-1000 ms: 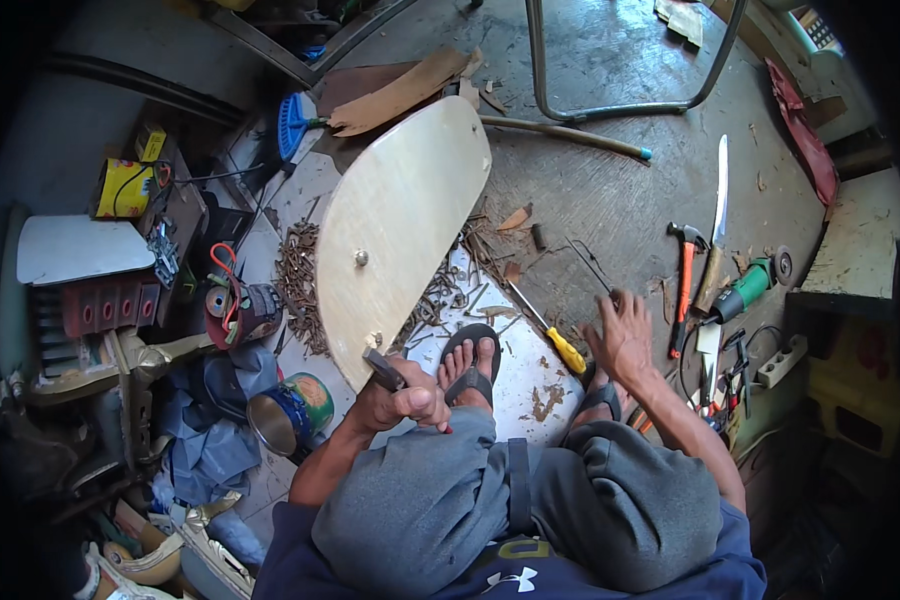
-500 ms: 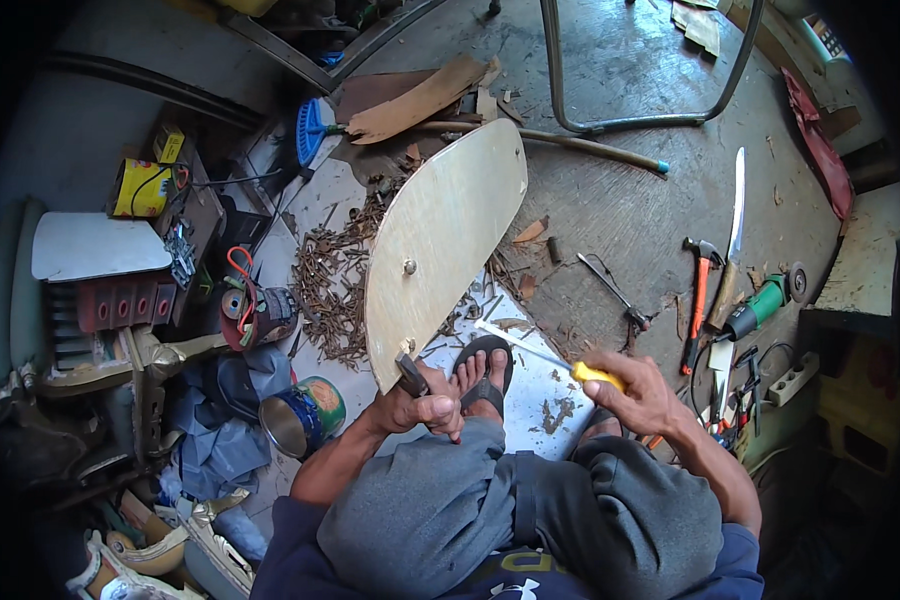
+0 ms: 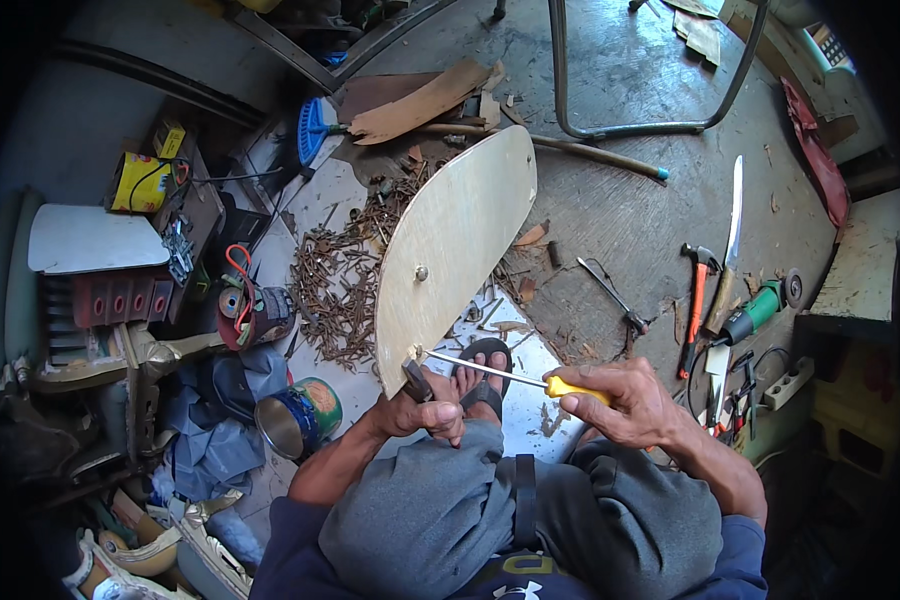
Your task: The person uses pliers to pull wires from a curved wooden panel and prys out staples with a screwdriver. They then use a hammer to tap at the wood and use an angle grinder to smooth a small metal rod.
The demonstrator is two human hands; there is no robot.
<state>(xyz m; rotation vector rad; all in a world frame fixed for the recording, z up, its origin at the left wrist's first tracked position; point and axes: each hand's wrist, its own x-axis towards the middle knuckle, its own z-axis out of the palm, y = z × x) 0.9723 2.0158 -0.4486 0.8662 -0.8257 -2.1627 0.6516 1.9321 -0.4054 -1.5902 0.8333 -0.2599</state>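
Observation:
My right hand [image 3: 615, 400] grips a screwdriver [image 3: 490, 370] by its yellow handle. Its shaft points left, and the tip appears to touch a small fitting [image 3: 416, 352] near the bottom end of a pale, rounded wooden board [image 3: 455, 235]. The board stands tilted in front of my left knee. A second metal fitting [image 3: 421, 273] sits higher on its face. Closed at the board's lower end, my left hand [image 3: 422, 416] holds a dark metal tool [image 3: 416, 381]; fingers hide most of it, so its kind is unclear.
Rusty screws [image 3: 335, 295] lie heaped left of the board. A hammer [image 3: 696, 310], a long blade [image 3: 736, 215] and a green angle grinder [image 3: 760, 310] lie to the right. An open can [image 3: 295, 418] is beside my left knee. A metal chair frame [image 3: 560, 80] stands ahead.
My right hand has moved the screwdriver left and down, bringing its tip from open space to the board's lower fitting. The board has shifted slightly right in the view.

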